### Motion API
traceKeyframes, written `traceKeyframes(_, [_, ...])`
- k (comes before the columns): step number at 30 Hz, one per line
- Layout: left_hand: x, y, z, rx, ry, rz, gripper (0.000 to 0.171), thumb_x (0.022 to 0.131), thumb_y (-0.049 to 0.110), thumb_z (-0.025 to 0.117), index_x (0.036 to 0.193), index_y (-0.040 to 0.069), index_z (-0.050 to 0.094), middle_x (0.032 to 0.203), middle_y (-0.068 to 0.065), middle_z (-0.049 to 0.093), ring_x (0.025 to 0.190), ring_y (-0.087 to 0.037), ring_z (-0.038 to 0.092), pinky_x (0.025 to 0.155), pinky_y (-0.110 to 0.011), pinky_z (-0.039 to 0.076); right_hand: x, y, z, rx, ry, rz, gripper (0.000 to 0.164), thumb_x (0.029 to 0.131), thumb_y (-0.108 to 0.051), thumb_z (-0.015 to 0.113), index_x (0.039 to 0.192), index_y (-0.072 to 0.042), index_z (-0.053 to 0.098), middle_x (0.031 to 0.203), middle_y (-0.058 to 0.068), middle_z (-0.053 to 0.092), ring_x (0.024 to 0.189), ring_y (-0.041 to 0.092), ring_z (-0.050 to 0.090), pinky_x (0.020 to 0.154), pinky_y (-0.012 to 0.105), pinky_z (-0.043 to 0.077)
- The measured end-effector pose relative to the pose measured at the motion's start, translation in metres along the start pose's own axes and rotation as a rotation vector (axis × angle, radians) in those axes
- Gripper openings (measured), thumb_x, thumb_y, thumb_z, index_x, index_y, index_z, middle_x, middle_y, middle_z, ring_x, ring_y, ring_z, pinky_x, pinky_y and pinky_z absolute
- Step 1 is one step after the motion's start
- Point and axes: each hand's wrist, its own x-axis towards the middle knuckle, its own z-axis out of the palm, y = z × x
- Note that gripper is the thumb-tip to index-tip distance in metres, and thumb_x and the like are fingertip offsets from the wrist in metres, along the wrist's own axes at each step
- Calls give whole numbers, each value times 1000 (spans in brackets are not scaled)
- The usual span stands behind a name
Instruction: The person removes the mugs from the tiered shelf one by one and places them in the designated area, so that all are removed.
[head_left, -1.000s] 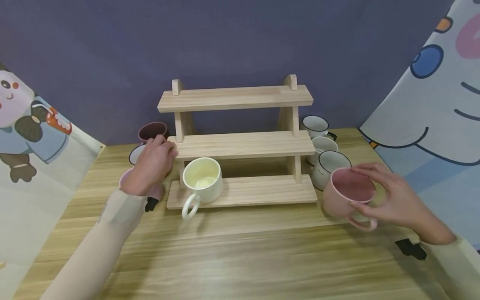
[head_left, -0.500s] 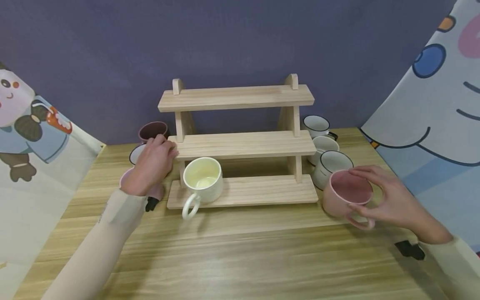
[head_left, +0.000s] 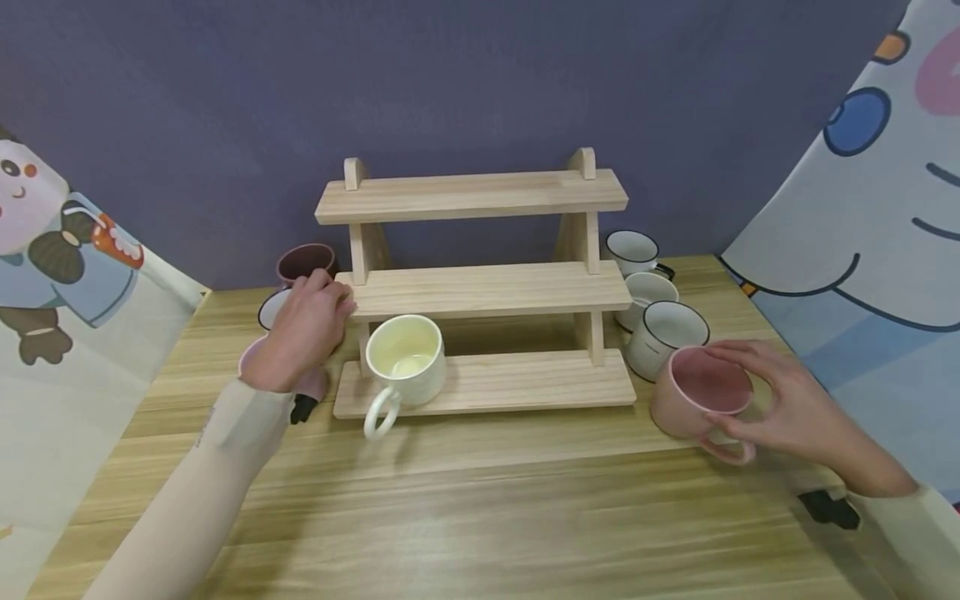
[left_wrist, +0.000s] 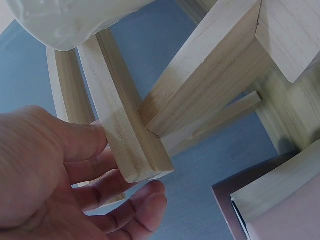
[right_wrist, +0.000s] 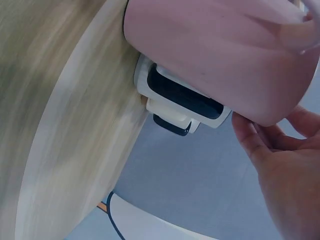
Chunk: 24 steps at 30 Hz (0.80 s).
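My left hand holds the left end of the middle board of a three-tier wooden display shelf. In the left wrist view, the thumb lies on one side of the board and fingers curl round the other. At the right, my right hand grips the rim of a pink mug, thumb near the handle side and fingers across the far rim. The mug stands tilted or upright on the table; I cannot tell which. A pale yellow mug sits on the bottom board's left end, handle toward me.
Behind the pink mug is a row of white mugs: a dark-rimmed one, another, and one with a black handle. Left of the shelf, a maroon mug, a white mug and a pink mug are partly hidden.
The pink mug and my right hand have shifted slightly right and toward me. The dark-rimmed white mug behind appears a touch further right. My left hand keeps its place on the shelf.
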Motion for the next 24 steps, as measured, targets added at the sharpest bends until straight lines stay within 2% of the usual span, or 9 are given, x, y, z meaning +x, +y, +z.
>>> traceKeyframes(1, [0, 0, 0, -2, 1, 0, 19, 95, 9, 54, 100, -8, 63, 92, -18, 48, 83, -36, 45, 74, -46, 39, -1, 0, 0, 3, 2, -2, 83, 50, -13, 91, 126, -7, 59, 127, 9, 53, 119, 1, 37, 93, 16, 24])
traceKeyframes(4, [0, 0, -1, -6, 4, 1, 19, 95, 9, 54, 101, -8, 63, 92, -18, 49, 84, -37, 45, 75, -46, 39, -2, 1, -1, 11, 5, -15, 83, 49, -11, 91, 126, -6, 59, 126, 10, 54, 119, -2, 36, 92, 12, 22])
traceKeyframes(9, [0, 1, -1, -6, 2, 2, 19, 95, 8, 54, 101, -7, 63, 92, -18, 49, 84, -37, 45, 75, -46, 38, -1, 0, -4, 19, -11, -31, 84, 50, -11, 91, 127, -5, 58, 126, 11, 54, 119, -2, 37, 90, 12, 23])
traceKeyframes(12, [0, 1, -1, -5, -2, -3, 19, 95, 9, 54, 101, -7, 63, 92, -18, 49, 84, -36, 45, 75, -46, 39, 0, -3, -9, 22, -33, -9, 83, 55, -12, 90, 130, -6, 55, 130, 10, 51, 122, 0, 35, 92, 12, 23])
traceKeyframes(15, [-1, 2, -1, -3, -3, -8, 19, 95, 9, 54, 102, -7, 63, 93, -18, 49, 84, -36, 45, 74, -46, 39, 7, -9, -18, 38, -53, 21, 82, 61, -12, 88, 134, -9, 51, 137, 8, 46, 128, 7, 33, 99, 32, 30])
traceKeyframes(18, [-1, 2, -2, 1, -5, -10, 19, 95, 9, 54, 101, -7, 63, 93, -18, 49, 84, -36, 45, 74, -46, 39, 22, -16, -26, 26, -49, -17, 81, 63, -10, 87, 135, -11, 51, 138, 8, 45, 128, 9, 34, 99, 35, 31])
traceKeyframes(19, [-1, 1, -2, 2, -6, -10, 20, 95, 9, 54, 102, -7, 63, 92, -18, 49, 84, -37, 45, 74, -46, 39, 29, -19, -28, 21, -47, -48, 80, 62, -9, 87, 134, -10, 52, 137, 8, 46, 127, 9, 35, 98, 34, 32])
traceKeyframes(22, [-1, 1, -2, 4, -11, -11, 20, 95, 10, 54, 102, -7, 63, 93, -18, 48, 84, -37, 45, 73, -46, 39, 52, -25, -30, -27, -42, -148, 72, 62, -7, 87, 128, -6, 57, 131, 8, 52, 121, 8, 40, 94, 13, 26])
traceKeyframes(24, [-1, 1, -2, 2, -13, -11, 20, 95, 10, 54, 102, -7, 63, 93, -18, 48, 85, -36, 45, 74, -46, 39, 68, -30, -28, -60, -62, -174, 63, 67, -10, 85, 125, -6, 60, 129, 7, 53, 119, 12, 44, 92, 12, 28])
